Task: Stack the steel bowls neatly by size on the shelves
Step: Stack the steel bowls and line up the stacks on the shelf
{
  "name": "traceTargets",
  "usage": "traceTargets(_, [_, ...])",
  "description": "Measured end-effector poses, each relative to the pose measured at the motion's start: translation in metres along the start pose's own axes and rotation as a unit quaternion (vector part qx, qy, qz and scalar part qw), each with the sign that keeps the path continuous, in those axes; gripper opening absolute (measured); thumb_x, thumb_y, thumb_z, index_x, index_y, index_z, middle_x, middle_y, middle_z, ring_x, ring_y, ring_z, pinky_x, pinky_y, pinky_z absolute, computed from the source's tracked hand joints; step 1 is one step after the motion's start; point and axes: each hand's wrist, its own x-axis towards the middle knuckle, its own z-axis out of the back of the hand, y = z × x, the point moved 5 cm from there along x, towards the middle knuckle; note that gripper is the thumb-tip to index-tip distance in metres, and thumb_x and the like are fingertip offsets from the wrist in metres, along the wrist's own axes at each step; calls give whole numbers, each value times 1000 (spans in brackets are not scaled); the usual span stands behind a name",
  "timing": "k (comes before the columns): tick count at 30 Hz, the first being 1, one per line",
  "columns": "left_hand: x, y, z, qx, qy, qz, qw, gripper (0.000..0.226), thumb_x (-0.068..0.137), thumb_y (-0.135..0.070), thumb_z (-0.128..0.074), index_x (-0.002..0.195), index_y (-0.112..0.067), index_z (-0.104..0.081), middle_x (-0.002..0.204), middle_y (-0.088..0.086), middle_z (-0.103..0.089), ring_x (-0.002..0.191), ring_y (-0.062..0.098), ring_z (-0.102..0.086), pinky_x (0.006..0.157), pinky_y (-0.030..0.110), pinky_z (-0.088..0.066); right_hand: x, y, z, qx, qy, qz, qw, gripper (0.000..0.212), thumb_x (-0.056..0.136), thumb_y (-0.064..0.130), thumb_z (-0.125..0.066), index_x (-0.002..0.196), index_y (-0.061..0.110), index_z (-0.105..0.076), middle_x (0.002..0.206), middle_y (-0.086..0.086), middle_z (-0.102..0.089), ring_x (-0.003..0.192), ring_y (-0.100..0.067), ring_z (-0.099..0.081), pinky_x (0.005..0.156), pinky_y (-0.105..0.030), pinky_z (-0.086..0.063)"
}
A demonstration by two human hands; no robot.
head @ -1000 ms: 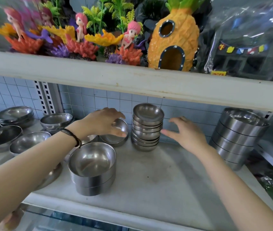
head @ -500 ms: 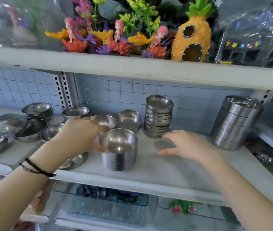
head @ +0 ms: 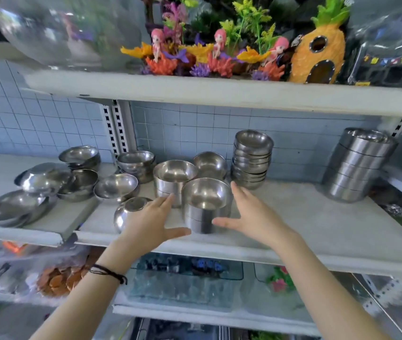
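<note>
1. Bright, even light fills the scene; shadows beneath the steel bowls (head: 206,195) are soft and faint.
2. White glare spots sit on the bowls and on the clear plastic bag (head: 388,28).
3. The wide lens bows the upper shelf (head: 219,94) toward the corners.
4. Left and bottom edges are blurred; the centre is sharper.

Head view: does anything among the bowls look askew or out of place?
Yes. A small bowl beside the left hand lies tipped over near the shelf front, and a far-left bowl sits tilted on other bowls.
</note>
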Motion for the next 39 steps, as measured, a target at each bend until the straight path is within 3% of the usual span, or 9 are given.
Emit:
traceTargets(7, [26, -6, -38, -288, -52, 28, 956, 112, 72, -61, -68, 154, -31, 3, 159, -3, -17, 143, 13, -24, 108, 30, -31, 27, -18, -25, 149, -45, -2, 988, 121, 75, 66, -65, 156, 20, 12, 164, 11, 10, 150, -5, 2, 118, -24, -5])
traceTargets(11, [34, -7, -58, -392, -108, 42, 913, 120, 61, -60, -70, 154, -25, -3, 153, -2, -25, 140, 8, -27, 111, 22, -24, 35, -34, -42, 282, -37, -5, 959, 123, 68, 63, -70, 155, 30, 10, 159, 24, 6, 148, 1, -1, 123, -31, -11])
traceTargets(16, [42, -6, -73, -448, -144, 36, 881, 114, 64, -55, -77, 153, -23, -13, 140, -7, -33, 117, -29, -28, 94, -5, -27, 44, -47, -58, 372, -25, -11, 928, 123, 63, 54, -77, 153, 38, 6, 149, 34, -15, 143, -3, -24, 114, -22, -25])
traceTargets(20, [40, -6, -81, -473, -166, 41, 864, 105, 57, -67, -72, 142, -45, -15, 133, -23, -31, 122, -21, -33, 97, 1, -32, 49, -50, -73, 399, -17, 1, 917, 121, 59, 58, -82, 146, 51, 1, 143, 34, -30, 140, -2, -35, 115, -26, -32])
traceTargets(25, [43, -4, -92, -513, -146, 40, 845, 115, 51, -76, -76, 147, -47, -20, 141, -9, -41, 128, 10, -48, 104, 40, -47, 50, -53, -79, 433, -37, -17, 901, 117, 52, 56, -91, 137, 61, -10, 148, 19, -41, 135, -3, -44, 109, -26, -41])
traceTargets(28, [43, -6, -89, -521, -144, 36, 841, 117, 50, -74, -78, 148, -43, -22, 140, -5, -44, 126, 9, -50, 103, 37, -48, 47, -55, -76, 445, -56, -24, 894, 118, 39, 67, -89, 133, 66, -18, 143, 23, -46, 130, -1, -49, 104, -25, -46])
traceTargets(33, [42, -11, -63, -498, -163, 11, 852, 114, 56, -64, -76, 151, -33, -21, 143, -4, -41, 126, 2, -47, 103, 19, -44, 43, -46, -52, 435, -87, -11, 896, 118, 42, 61, -91, 136, 63, -21, 135, 27, -51, 127, 2, -50, 98, -25, -51])
traceTargets(36, [41, -10, -40, -472, -174, -9, 864, 116, 55, -77, -71, 151, -37, -20, 143, -6, -41, 125, 4, -48, 104, 31, -46, 44, -35, -36, 433, -104, 1, 895, 121, 47, 44, -89, 146, 50, -21, 134, 23, -53, 127, -1, -51, 89, -21, -54])
traceTargets(39, [46, -5, -16, -462, -192, -27, 865, 116, 50, -85, -66, 147, -43, -21, 140, -5, -43, 125, 12, -50, 103, 39, -47, 52, -22, -19, 444, -118, 18, 888, 126, 37, 61, -91, 144, 51, -25, 139, 20, -51, 125, 1, -53, 85, -18, -53])
